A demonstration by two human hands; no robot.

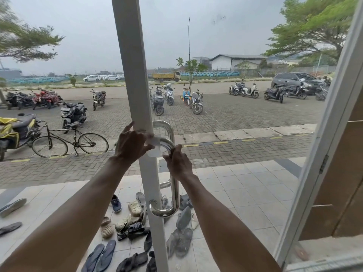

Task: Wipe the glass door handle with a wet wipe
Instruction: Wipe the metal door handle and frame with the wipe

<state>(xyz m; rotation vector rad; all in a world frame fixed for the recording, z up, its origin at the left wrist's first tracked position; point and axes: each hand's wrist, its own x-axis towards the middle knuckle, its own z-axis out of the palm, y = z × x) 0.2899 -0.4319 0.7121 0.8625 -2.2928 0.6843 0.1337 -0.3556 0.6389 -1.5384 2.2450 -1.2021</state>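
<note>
Hands meet at the centre of the frame, where a person works a wet wipe (pixel 155 146) against the upper bend of a polished steel door handle (pixel 173 179) fixed to the white door frame (pixel 135 75). The wiping appears under way, at the handle's top curve, with the long vertical bar below not yet covered. The left hand (pixel 131 144) pinches the white wipe between thumb and fingers, the index finger lifted and resting against the frame. The right hand (pixel 178 163), just below and to the right, curls its fingers (pixel 172 152) closed round the bar, seemingly steadying it; whether it also touches the wipe cannot be told. The next move likely calls for sliding the wipe down the bar toward the lower bend, with the right hand shifting clear. Through the glass, lower centre, sandals (pixel 135 224) lie scattered on pale tiles; a bicycle (pixel 68 142) and parked motorbikes (pixel 172 97) fill the paved yard beyond.
</note>
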